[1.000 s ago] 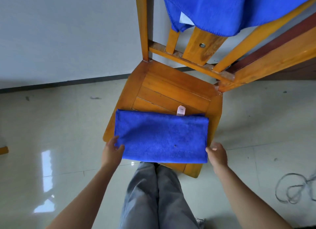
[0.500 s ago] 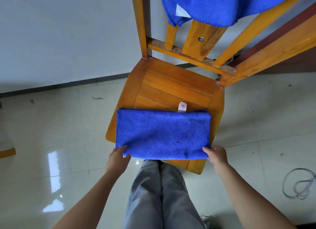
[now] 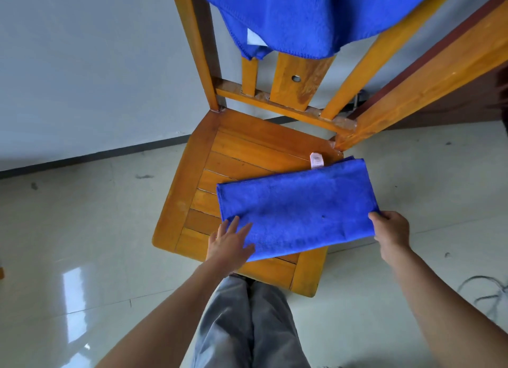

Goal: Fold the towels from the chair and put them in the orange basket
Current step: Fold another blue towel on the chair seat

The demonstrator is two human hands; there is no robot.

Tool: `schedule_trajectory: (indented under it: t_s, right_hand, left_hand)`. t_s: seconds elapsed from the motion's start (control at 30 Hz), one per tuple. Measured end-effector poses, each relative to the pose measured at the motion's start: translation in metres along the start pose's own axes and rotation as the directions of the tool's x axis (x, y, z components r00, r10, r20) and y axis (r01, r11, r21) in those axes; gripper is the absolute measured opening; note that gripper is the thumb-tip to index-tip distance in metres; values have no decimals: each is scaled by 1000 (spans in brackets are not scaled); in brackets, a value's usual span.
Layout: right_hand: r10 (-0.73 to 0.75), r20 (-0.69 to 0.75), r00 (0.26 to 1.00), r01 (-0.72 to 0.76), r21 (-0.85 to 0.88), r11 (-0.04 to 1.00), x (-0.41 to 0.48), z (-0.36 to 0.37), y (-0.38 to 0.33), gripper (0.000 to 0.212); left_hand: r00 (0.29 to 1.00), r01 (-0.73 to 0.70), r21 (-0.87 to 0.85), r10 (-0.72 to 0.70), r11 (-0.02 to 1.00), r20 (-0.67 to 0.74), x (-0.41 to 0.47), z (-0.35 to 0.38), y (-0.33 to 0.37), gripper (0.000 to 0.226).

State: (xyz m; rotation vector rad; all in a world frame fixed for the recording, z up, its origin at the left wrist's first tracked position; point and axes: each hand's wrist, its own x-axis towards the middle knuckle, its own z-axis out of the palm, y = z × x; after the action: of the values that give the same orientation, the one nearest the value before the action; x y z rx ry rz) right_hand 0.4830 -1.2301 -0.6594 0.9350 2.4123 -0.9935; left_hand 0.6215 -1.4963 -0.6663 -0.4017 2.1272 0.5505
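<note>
Item: folded blue towel (image 3: 297,211) on chair seat (image 3: 247,153), long axis L-R, R end overhanging; L hand (image 3: 229,241) fingers flat, released, on near-L corner; R hand (image 3: 390,230) fingers pinching near-R corner; 2nd towel (image 3: 316,15) over chair back.

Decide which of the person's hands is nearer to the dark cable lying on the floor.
Right. The right hand grips the folded towel at its right edge, up-left of the cable; the left hand lies flat on the towel's near-left corner, farther across the chair.

Left hand (image 3: 229,241) flat, fingers spread; right hand (image 3: 390,230) in a pinch
</note>
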Motion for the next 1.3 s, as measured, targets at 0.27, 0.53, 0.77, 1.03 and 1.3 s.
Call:
schedule_trajectory:
  t_s: [0.27, 0.53, 0.77, 1.03, 1.3]
  right_hand:
    - [-274, -17, 962, 272, -70, 960, -44, -2, -30, 9]
    - [-397, 417, 818, 356, 176, 918, -144, 77, -27, 14]
    - [-253, 559, 789, 217, 132, 967, -153, 106, -16, 11]
    - [-370, 691, 620, 415, 111, 903, -156, 100, -11, 29]
    - [-558, 580, 593, 805, -428, 410, -123, 92, 33, 47]
  left_hand:
    - [997, 37, -345, -61, 938, -57, 7, -3, 0, 48]
    - [989, 85, -779, -150, 622, -12, 10, -15, -8, 36]
    - [976, 150, -950, -195, 273, 98, 8, -32, -7, 37]
    - [899, -41, -977, -418, 209, -127, 4, -44, 13, 22]
    - [833, 40, -211, -150, 977, -533, -2, 15, -9, 77]
